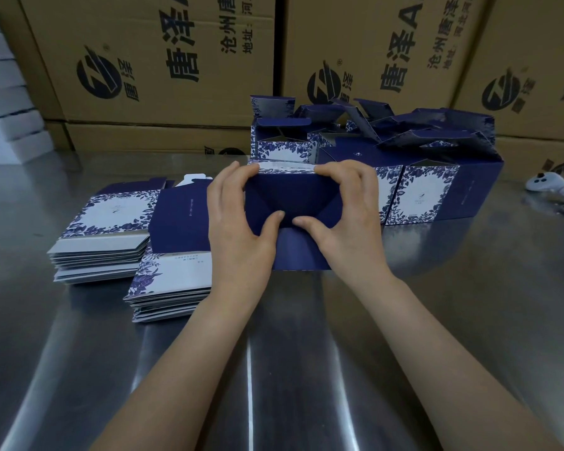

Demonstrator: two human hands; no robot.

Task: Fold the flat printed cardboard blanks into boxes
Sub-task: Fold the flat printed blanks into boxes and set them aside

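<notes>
1. The box [293,203] gripped by the left hand [238,222] and the right hand [345,219] shows only its dark blue flap end. Its far face and inside are hidden, as are the fingertips curled over its far edge.
2. The nearer stack of blanks [173,271] is covered on its right side by the left hand and wrist.
3. The finished boxes [420,190] behind are partly hidden by the held box, so their number cannot be told.
4. The small print on the blanks and finished boxes is too small to read.
5. The brown cartons [163,60] and their lettering are cut off by the top edge.
6. A white controller [547,187] is cut off by the right edge.
7. A white stack [4,102] at the left edge is blurred and cut off; what it is cannot be told.
8. Both forearms run out of the bottom edge.
</notes>
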